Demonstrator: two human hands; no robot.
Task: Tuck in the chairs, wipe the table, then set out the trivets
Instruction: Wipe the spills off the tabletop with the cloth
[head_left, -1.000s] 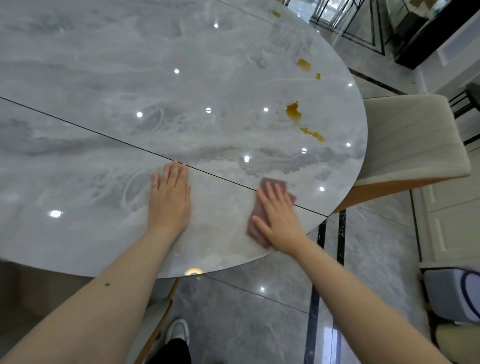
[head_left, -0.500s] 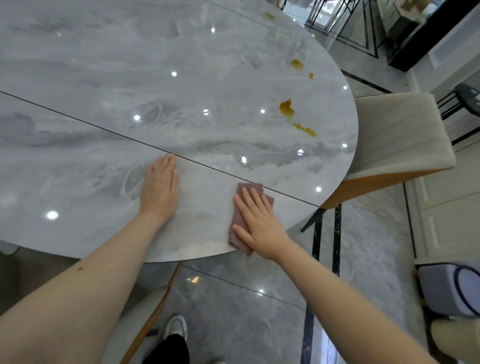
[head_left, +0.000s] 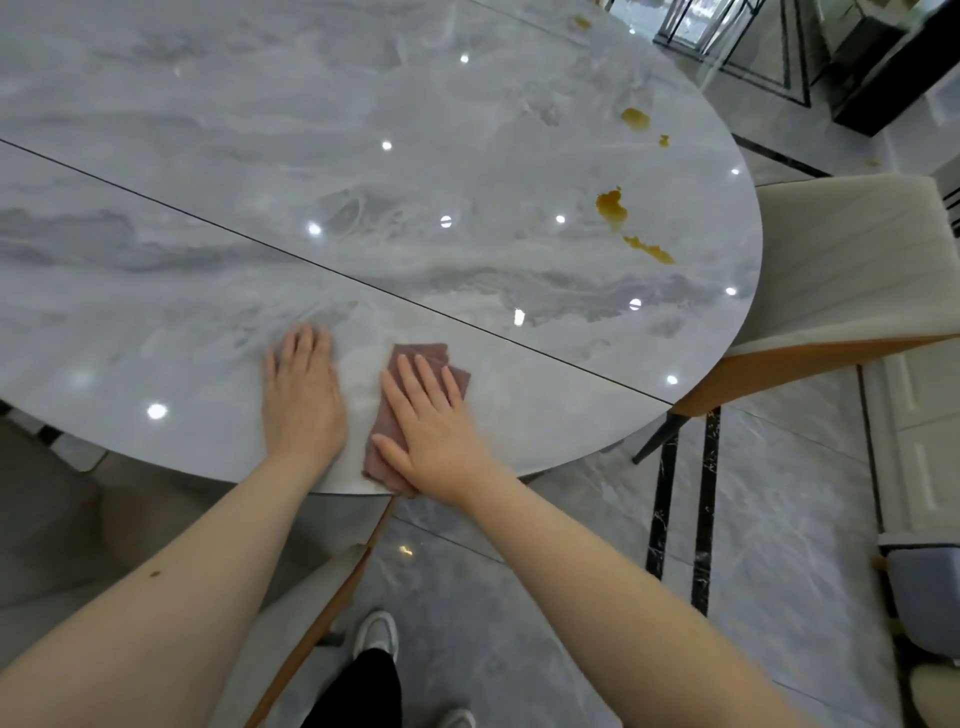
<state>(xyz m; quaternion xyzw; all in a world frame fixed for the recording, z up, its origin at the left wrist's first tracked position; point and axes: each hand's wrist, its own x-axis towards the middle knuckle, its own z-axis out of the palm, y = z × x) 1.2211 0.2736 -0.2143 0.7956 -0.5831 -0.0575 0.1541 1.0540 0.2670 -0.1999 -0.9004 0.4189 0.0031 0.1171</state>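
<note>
A round grey marble table (head_left: 363, 156) fills the upper left of the head view. My right hand (head_left: 431, 426) presses flat on a folded mauve cloth (head_left: 421, 356) near the table's front edge. Just left of it, my left hand (head_left: 304, 395) rests flat on the tabletop with fingers straight. Brown spill stains (head_left: 613, 208) lie toward the right rim, with smaller ones (head_left: 636, 118) farther back. A beige chair (head_left: 852, 260) is tucked under the right side. Another chair (head_left: 311, 613) sits below me under the front edge.
A dark seam line (head_left: 208, 221) crosses the tabletop diagonally. Glossy grey floor tiles with black inlay strips (head_left: 701, 519) lie to the right. A grey-blue object (head_left: 930, 597) stands at the right edge. Dark glass furniture (head_left: 779, 47) stands at the top right. My shoe (head_left: 376, 634) shows below.
My right hand has slid the cloth leftward along the front edge, closing in on my left hand. The left hand stays flat on the table.
</note>
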